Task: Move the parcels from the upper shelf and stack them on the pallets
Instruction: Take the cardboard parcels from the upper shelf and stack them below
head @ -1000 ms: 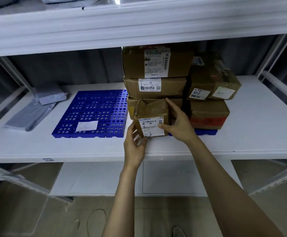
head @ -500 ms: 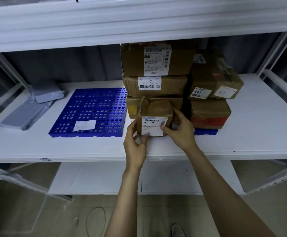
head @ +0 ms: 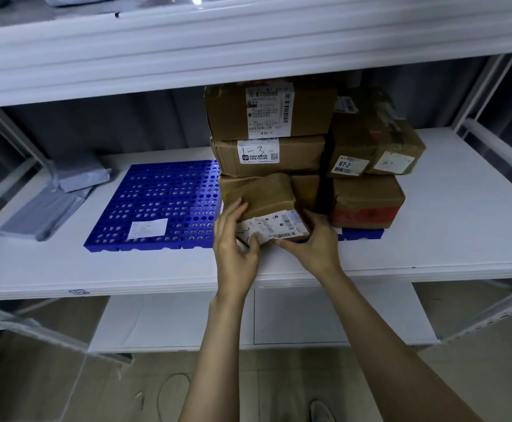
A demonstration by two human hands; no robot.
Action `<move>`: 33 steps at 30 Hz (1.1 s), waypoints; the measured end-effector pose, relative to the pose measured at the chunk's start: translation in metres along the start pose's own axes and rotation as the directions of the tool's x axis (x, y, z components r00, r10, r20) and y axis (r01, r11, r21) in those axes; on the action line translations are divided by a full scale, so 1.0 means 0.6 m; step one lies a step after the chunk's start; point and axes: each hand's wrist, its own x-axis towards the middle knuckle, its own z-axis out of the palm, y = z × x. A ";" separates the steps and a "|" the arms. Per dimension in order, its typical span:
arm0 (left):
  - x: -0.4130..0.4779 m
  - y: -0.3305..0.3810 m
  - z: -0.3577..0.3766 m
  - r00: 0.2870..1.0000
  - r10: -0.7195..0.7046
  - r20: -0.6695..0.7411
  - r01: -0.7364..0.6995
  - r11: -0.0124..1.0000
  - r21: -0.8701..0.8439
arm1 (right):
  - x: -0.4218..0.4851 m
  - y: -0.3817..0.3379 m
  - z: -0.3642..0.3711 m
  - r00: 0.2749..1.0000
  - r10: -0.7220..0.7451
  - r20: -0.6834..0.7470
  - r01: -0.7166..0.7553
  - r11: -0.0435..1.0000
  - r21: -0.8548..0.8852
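Brown paper-wrapped parcel, long axis crosswise, sits before the stacked cardboard boxes, gripped at either end by left hand and right hand (blue perforated plastic pallet just leftward).

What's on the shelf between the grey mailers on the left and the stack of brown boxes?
A blue perforated pallet carrying only a white label, shown in the head view.

Cable loop on floor; shoe near bottom edge.
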 end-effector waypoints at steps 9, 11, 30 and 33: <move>0.001 -0.003 0.027 0.982 -0.140 -0.126 0.145 0.989 0.030 | -0.005 0.025 0.003 0.997 0.024 -0.070 -0.039 0.977 -0.211; -0.003 -0.004 0.027 0.964 -0.230 -0.134 0.233 0.973 0.002 | -0.006 0.024 -0.001 0.996 0.017 -0.089 -0.036 0.973 -0.226; -0.013 -0.012 0.031 0.912 -0.362 -0.192 0.364 0.931 -0.025 | -0.013 0.039 -0.003 0.994 -0.094 -0.046 0.086 0.983 -0.164; -0.016 -0.016 0.029 0.915 -0.350 -0.202 0.354 0.935 -0.016 | -0.016 0.042 -0.012 0.989 -0.136 -0.056 0.130 0.987 -0.099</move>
